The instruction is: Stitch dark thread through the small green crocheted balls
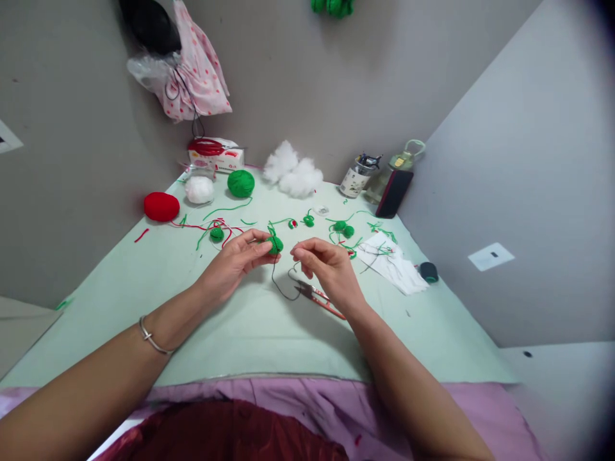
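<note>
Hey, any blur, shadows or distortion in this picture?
In the head view: soft shadow on the pale green tabletop below the bare right hand; wide-angle stretch splaying the tabletop's sides; dark, blurred fringe along the picture's right edge; fairly even light, without strong glare; detail at the right hand's fingertips too small to make out.

The held ball [276, 245] is green, its thread [273, 275] dark — the bag [200, 80] pink with red dots, the tabletop [250, 339] pale green.
</note>
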Demonstrator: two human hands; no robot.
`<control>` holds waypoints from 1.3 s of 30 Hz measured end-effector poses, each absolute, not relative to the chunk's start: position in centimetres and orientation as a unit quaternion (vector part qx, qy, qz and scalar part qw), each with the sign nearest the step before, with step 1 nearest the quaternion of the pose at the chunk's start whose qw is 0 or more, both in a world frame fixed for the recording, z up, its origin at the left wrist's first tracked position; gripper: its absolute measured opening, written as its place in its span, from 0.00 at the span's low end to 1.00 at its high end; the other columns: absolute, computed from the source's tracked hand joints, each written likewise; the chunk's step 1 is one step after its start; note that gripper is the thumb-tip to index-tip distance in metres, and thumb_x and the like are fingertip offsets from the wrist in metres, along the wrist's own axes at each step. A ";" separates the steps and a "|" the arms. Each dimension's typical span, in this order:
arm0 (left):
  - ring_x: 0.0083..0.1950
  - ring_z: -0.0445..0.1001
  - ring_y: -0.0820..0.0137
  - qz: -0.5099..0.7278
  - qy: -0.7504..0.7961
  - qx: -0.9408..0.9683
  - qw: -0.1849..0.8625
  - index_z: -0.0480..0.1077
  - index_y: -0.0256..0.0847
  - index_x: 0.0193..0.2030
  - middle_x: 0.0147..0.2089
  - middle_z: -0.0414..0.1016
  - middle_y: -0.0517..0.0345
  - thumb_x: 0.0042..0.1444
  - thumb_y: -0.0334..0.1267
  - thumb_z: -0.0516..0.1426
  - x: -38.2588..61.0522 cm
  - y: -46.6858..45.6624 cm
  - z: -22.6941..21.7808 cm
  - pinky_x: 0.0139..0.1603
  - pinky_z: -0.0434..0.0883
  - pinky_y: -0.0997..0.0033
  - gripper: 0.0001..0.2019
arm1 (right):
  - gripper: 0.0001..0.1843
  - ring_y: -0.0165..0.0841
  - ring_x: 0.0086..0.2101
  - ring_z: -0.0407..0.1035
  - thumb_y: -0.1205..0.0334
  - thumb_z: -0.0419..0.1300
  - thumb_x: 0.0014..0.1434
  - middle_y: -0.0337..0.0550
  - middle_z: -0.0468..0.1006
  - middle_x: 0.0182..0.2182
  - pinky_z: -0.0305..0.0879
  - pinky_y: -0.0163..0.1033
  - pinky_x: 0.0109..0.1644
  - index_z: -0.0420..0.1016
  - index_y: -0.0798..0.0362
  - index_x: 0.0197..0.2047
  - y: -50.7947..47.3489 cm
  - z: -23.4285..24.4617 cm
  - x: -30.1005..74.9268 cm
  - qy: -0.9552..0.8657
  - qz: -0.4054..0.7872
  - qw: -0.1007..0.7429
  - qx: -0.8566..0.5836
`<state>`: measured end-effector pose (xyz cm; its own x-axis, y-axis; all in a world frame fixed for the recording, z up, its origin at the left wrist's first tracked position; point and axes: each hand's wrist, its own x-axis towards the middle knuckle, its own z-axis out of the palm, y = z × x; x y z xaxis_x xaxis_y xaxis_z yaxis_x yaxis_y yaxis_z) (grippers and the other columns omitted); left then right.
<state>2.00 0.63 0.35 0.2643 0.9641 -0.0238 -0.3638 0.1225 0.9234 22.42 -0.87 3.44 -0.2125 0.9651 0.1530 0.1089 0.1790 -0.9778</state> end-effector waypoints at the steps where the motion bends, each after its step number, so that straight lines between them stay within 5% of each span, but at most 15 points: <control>1: 0.42 0.80 0.67 0.499 0.341 0.435 0.667 0.74 0.41 0.42 0.42 0.80 0.57 0.55 0.44 0.69 2.0 0.6 0.3 0.58 0.75 0.58 0.13 | 0.12 0.26 0.26 0.62 0.53 0.68 0.60 0.41 0.75 0.30 0.59 0.35 0.30 0.80 0.54 0.35 -0.9 3.4 22.3 -0.627 0.444 0.463 -0.442; 7: 0.41 0.80 0.68 0.502 0.335 0.450 0.659 0.74 0.42 0.42 0.40 0.79 0.59 0.55 0.43 0.69 1.9 0.6 0.4 0.57 0.75 0.56 0.13 | 0.11 0.27 0.25 0.60 0.54 0.67 0.60 0.42 0.78 0.31 0.59 0.36 0.29 0.83 0.53 0.36 -1.2 3.5 22.2 -0.630 0.425 0.460 -0.459; 13: 0.45 0.78 0.68 0.513 0.340 0.451 0.647 0.76 0.41 0.45 0.42 0.77 0.58 0.53 0.40 0.70 2.0 0.6 0.1 0.60 0.75 0.56 0.14 | 0.13 0.28 0.26 0.63 0.55 0.61 0.65 0.37 0.71 0.24 0.59 0.34 0.31 0.81 0.53 0.46 -1.3 3.0 22.3 -0.660 0.411 0.433 -0.457; 26: 0.46 0.77 0.68 0.508 0.346 0.455 0.644 0.78 0.42 0.47 0.43 0.76 0.59 0.53 0.42 0.71 1.9 0.7 -0.1 0.59 0.74 0.60 0.16 | 0.11 0.24 0.21 0.53 0.58 0.59 0.64 0.32 0.63 0.19 0.51 0.33 0.27 0.78 0.56 0.37 -1.9 3.3 22.0 -0.718 0.334 0.370 -0.486; 39: 0.44 0.78 0.69 0.491 0.347 0.461 0.653 0.79 0.44 0.46 0.41 0.77 0.60 0.53 0.44 0.71 1.7 0.8 -0.3 0.56 0.74 0.62 0.16 | 0.11 0.25 0.23 0.54 0.55 0.61 0.62 0.33 0.63 0.21 0.50 0.34 0.27 0.79 0.55 0.38 -1.4 3.0 22.1 -0.674 0.428 0.385 -0.463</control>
<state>1.65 0.82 -0.26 0.2774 0.9607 0.0000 -0.3210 0.0927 0.9425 22.15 -1.44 2.99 -0.2748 0.9536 0.1230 0.2944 0.2053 -0.9334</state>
